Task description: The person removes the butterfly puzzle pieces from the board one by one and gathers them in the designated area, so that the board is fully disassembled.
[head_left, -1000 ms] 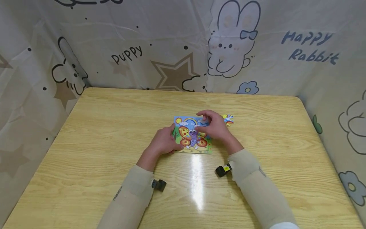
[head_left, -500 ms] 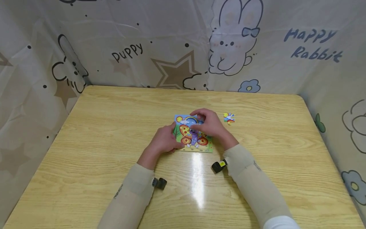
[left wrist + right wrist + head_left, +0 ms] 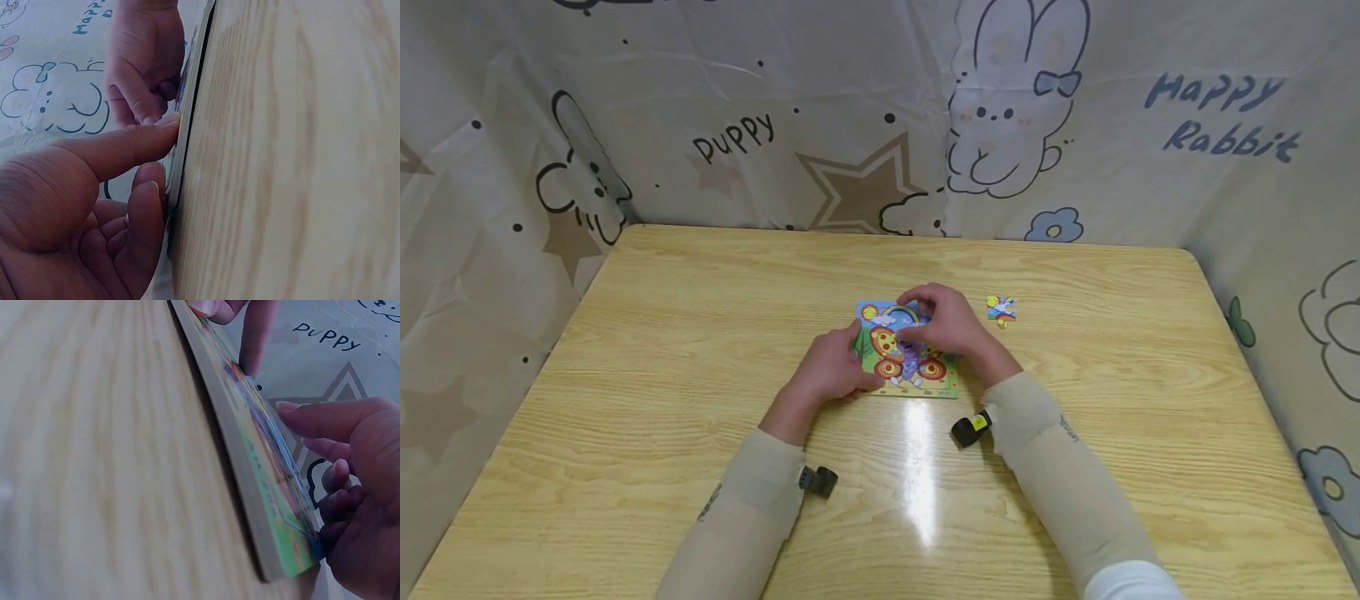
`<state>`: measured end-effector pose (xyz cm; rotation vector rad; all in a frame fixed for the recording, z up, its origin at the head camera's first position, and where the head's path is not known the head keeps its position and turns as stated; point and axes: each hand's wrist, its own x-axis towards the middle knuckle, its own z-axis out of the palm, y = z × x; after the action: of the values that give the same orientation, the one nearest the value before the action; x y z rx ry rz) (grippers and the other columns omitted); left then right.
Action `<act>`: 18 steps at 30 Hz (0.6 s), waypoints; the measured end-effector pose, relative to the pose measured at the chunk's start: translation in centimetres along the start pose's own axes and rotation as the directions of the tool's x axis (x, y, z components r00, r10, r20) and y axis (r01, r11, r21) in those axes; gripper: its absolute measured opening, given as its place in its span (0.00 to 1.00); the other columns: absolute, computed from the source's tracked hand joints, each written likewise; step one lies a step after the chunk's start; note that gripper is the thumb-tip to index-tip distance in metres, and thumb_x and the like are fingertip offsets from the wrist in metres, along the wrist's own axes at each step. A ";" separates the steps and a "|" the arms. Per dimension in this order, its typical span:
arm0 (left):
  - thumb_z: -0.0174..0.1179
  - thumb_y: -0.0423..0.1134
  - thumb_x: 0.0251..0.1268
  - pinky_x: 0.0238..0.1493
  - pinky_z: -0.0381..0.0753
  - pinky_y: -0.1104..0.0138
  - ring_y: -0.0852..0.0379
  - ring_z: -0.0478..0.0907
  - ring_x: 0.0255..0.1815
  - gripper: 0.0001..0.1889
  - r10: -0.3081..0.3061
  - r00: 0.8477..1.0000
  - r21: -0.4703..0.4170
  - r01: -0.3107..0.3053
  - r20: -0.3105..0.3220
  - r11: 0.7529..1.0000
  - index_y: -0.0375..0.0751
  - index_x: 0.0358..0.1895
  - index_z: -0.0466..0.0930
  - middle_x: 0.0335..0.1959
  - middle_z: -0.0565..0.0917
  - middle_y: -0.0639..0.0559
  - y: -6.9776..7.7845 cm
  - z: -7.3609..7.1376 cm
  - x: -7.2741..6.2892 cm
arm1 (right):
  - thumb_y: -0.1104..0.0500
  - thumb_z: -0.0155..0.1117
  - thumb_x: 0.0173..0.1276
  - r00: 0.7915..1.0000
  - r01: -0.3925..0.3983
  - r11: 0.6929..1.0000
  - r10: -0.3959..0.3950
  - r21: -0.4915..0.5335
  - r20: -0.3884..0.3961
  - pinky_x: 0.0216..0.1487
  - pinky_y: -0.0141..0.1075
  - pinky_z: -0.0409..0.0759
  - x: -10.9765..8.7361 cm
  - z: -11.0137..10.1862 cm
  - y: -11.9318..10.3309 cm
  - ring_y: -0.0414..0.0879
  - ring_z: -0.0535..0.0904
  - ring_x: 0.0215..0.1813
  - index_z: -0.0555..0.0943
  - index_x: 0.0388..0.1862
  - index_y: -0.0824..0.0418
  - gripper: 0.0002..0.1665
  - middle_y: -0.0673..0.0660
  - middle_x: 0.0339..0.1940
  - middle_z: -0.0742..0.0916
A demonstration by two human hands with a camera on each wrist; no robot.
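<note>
A square jigsaw puzzle point(image 3: 917, 390) lies on the table, with a purple butterfly, sun and rainbow on it. My left hand point(image 3: 829, 367) grips its left edge. In the left wrist view that hand's thumb point(image 3: 153, 140) rests on the board's top edge and a fingertip meets its side. My right hand point(image 3: 953, 325) covers the upper right of the picture, thumb and forefinger spread apart over it. The right wrist view puts the right thumb point(image 3: 319, 419) close over the puzzle point(image 3: 265, 456), with the other fingers bent and no piece visible between them.
A loose jigsaw piece point(image 3: 1001, 309) with yellow, blue and red print lies right of the board. The wooden table point(image 3: 662, 333) reaches back to a cartoon-printed cloth point(image 3: 850, 108) that also hangs at both sides. A small black camera point(image 3: 818, 481) sits at the left wrist.
My right hand has shifted slightly left and back over the puzzle, uncovering the loose piece at its right. The left hand stays at the left edge.
</note>
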<state>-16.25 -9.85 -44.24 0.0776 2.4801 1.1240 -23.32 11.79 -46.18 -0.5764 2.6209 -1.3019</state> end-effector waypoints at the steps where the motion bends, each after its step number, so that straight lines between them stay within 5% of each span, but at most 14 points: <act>1: 0.79 0.40 0.50 0.21 0.78 0.63 0.52 0.78 0.14 0.57 -0.003 1.000 0.000 0.003 0.000 1.000 0.35 0.80 0.50 0.22 0.77 0.46 0.0 0.0 0.0 | 0.57 0.83 0.53 1.000 0.001 1.000 -0.001 -0.013 -0.002 0.43 0.42 0.70 0.0 -0.1 0.1 0.50 0.71 0.41 0.86 0.52 0.58 0.26 0.56 0.37 0.79; 18: 0.79 0.41 0.52 0.18 0.76 0.65 0.52 0.77 0.13 0.56 -0.011 1.000 -0.001 0.011 -0.002 1.000 0.37 0.80 0.50 0.18 0.76 0.47 -0.1 0.1 0.1 | 0.53 0.81 0.55 0.989 0.036 0.995 -0.022 -0.094 0.148 0.44 0.43 0.70 0.4 -0.3 -0.3 0.50 0.71 0.43 0.86 0.53 0.52 0.25 0.55 0.41 0.79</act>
<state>-16.30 -9.81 -44.43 0.0621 2.4792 1.1208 -23.71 11.67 -45.75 -0.6991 2.5733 -1.1001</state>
